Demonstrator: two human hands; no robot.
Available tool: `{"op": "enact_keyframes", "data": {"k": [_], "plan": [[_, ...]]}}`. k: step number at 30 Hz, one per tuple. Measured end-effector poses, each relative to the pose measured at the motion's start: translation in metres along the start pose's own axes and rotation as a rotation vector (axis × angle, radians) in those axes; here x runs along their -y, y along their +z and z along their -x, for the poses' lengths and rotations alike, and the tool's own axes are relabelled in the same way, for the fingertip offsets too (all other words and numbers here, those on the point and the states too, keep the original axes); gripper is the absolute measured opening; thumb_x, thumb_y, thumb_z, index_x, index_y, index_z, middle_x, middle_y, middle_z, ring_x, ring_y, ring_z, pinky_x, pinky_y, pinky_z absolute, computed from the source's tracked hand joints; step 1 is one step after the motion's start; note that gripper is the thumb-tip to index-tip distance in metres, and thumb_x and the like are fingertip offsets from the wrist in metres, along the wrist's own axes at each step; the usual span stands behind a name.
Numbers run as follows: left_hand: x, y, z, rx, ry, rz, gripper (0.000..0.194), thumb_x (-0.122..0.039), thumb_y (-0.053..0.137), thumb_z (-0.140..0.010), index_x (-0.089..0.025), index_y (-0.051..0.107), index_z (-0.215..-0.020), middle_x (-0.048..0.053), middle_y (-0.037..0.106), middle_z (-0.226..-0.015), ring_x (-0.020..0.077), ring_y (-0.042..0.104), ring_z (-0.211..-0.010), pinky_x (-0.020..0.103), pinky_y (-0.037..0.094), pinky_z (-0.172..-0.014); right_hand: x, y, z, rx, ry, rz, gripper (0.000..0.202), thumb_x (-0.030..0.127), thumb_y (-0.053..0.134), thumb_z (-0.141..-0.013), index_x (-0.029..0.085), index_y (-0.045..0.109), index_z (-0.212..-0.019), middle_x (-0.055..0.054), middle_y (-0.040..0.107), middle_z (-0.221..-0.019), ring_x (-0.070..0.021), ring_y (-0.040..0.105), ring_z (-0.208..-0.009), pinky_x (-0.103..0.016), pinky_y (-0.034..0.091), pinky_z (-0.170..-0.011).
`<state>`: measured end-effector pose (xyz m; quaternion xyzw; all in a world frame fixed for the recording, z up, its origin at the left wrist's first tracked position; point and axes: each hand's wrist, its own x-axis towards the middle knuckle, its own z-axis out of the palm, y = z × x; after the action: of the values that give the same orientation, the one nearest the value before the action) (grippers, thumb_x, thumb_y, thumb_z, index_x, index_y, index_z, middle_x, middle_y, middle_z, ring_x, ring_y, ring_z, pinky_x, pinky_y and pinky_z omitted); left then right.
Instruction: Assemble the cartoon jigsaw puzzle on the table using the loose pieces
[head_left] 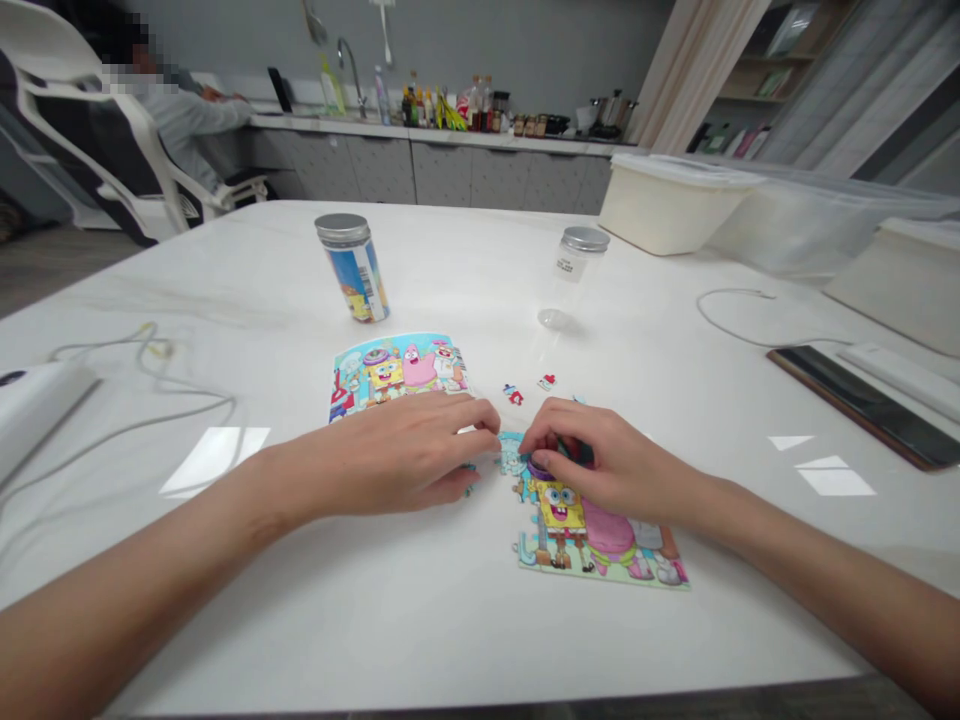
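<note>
A partly joined cartoon jigsaw puzzle (611, 540) lies on the table in front of me, its left edge uneven. My right hand (592, 455) rests over its upper part, fingers curled, thumb and index finger closed at a light-blue puzzle piece (512, 455) on the upper left corner. My left hand (431, 445) is beside it, fingers bent, the index fingertip near that same piece. Bits of a teal puzzle piece (471, 490) show at its thumb, mostly hidden by the fingers. Two loose red-and-blue pieces, one nearer (514, 395) and one farther (547, 381), lie beyond my hands.
Behind my left hand lies a picture sheet (397, 372). Farther back stand a printed jar (354, 270) and a clear jar (574, 275) with metal lids. Cables (187, 390) run at left; a phone (862, 405) and pale bins (675, 200) are at right. A person (187, 125) sits at the far left.
</note>
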<state>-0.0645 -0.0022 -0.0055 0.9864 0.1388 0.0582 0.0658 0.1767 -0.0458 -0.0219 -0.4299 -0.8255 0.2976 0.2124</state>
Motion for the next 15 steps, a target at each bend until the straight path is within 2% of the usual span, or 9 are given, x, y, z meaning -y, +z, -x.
{"op": "enact_keyframes", "data": {"k": [4,7,11,15], "plan": [[0.005,-0.011,0.006,0.027,-0.062,0.126,0.021,-0.024,0.060,-0.086,-0.019,0.061,-0.107,0.004,0.061,-0.101,0.0176,0.057,-0.090,0.028,0.042,-0.076,0.000,-0.001,0.002,-0.039,-0.027,-0.018,0.016,0.011,0.048,-0.086,0.018,0.061,-0.088,-0.002,0.059,-0.086,-0.0112,0.053,-0.069,-0.026,0.044,-0.062],[0.005,-0.015,0.008,0.040,-0.141,0.243,0.022,-0.029,0.066,-0.084,-0.023,0.063,-0.105,0.002,0.061,-0.103,0.0169,0.057,-0.096,0.026,0.042,-0.081,-0.002,-0.001,0.002,-0.065,-0.051,-0.011,0.016,0.012,0.047,-0.086,0.018,0.061,-0.088,-0.002,0.059,-0.085,-0.0108,0.053,-0.068,-0.026,0.043,-0.061],[0.000,-0.013,0.005,0.126,-0.215,0.308,0.022,-0.027,0.067,-0.083,-0.023,0.063,-0.104,0.001,0.059,-0.101,0.0163,0.058,-0.093,0.025,0.042,-0.078,-0.004,-0.001,0.001,-0.096,-0.089,0.021,0.015,0.012,0.047,-0.086,0.018,0.061,-0.088,-0.001,0.059,-0.083,-0.0109,0.053,-0.070,-0.026,0.043,-0.062],[-0.002,-0.008,0.002,0.143,-0.210,0.314,0.012,-0.019,0.060,-0.088,-0.022,0.062,-0.099,0.000,0.058,-0.099,0.0147,0.057,-0.090,0.024,0.041,-0.074,-0.004,0.000,0.002,-0.114,-0.094,0.041,0.016,0.010,0.047,-0.085,0.019,0.061,-0.087,-0.001,0.058,-0.081,-0.0106,0.051,-0.067,-0.025,0.040,-0.059]]}}
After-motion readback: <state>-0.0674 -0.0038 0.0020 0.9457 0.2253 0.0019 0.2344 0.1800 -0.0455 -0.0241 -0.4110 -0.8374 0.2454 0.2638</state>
